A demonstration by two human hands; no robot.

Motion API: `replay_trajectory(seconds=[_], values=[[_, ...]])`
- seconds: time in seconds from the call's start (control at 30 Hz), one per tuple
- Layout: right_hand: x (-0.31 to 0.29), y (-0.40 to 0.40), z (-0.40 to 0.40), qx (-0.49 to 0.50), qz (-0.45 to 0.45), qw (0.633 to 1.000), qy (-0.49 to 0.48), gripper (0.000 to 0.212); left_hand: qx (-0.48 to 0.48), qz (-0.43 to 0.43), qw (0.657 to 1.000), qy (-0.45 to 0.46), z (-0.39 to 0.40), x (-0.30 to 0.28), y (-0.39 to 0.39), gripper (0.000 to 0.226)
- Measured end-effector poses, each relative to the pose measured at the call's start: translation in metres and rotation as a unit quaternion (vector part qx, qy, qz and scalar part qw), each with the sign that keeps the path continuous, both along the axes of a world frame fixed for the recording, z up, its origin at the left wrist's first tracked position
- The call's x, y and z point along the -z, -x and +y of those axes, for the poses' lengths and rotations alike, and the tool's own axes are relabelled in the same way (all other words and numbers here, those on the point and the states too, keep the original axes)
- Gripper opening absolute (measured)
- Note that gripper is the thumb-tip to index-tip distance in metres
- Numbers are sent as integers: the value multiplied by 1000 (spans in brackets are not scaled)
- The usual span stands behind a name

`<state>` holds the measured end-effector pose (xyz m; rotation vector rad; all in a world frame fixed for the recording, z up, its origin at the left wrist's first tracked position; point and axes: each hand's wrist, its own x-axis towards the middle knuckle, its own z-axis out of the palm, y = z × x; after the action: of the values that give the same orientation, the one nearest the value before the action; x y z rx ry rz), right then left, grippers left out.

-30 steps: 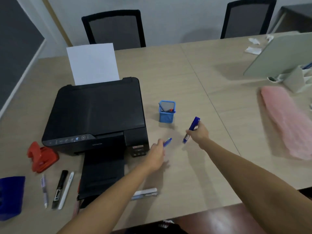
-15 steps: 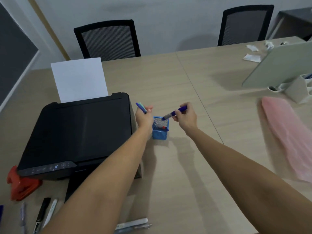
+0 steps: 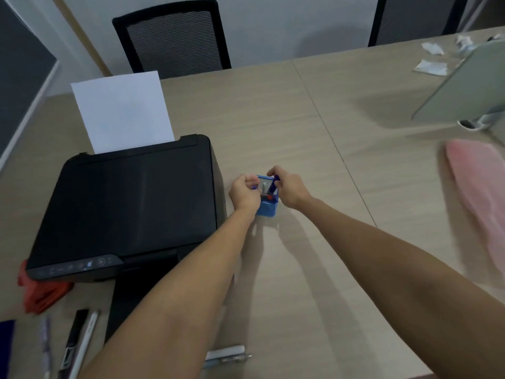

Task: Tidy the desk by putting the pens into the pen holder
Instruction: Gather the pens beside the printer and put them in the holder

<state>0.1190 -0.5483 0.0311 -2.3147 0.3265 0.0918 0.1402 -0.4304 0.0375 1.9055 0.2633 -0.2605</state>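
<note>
Pens go tip-down into the blue pen holder point(image 3: 267, 207): right hand point(image 3: 287, 188) pinches a dark blue pen point(image 3: 273, 186), left hand point(image 3: 244, 192) fingers close on another, so both drop inside.

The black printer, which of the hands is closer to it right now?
Left. The left hand hovers between the black printer and the blue pen holder, at the holder's printer-side rim. The right hand is at the holder's far side.

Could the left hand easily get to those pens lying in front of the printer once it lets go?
Probably yes. The left hand is busy at the blue pen holder, but the loose pens lie uncovered on the desk at the near left, beside the printer tray, with nothing over them.
</note>
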Motion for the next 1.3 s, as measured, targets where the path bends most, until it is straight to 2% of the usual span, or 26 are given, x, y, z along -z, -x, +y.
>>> replay_trajectory(seconds=[0.17,0.3,0.5,0.67,0.73,0.83,0.93,1.03,1.1,1.17,1.3], values=[[-13,4,2,19,8,1000,12,51,9,-40,999,-15,14,-20,4,42],[-21,25,7,98,-36,994,26,45,50,-99,993,-27,39,-49,19,48],[-7,89,24,160,-50,986,20,33,203,-133,970,-38,122,-68,92,31],[11,148,54,195,-9,981,8,27,302,-107,941,-110,198,-32,171,14],[19,170,73,200,17,980,-2,24,356,-90,915,-169,221,-9,208,11],[25,198,104,198,48,979,-19,22,421,-100,851,-299,243,39,256,25],[27,217,132,180,69,981,-16,21,425,-111,800,-409,259,75,281,38],[30,233,156,154,91,984,-9,22,419,-160,767,-459,271,92,287,44],[35,245,169,127,106,986,14,24,417,-164,764,-464,274,94,291,42],[40,255,181,95,120,987,43,25,408,-166,779,-446,275,95,294,35],[48,262,203,31,154,985,71,23,407,-135,781,-454,281,97,293,34]])
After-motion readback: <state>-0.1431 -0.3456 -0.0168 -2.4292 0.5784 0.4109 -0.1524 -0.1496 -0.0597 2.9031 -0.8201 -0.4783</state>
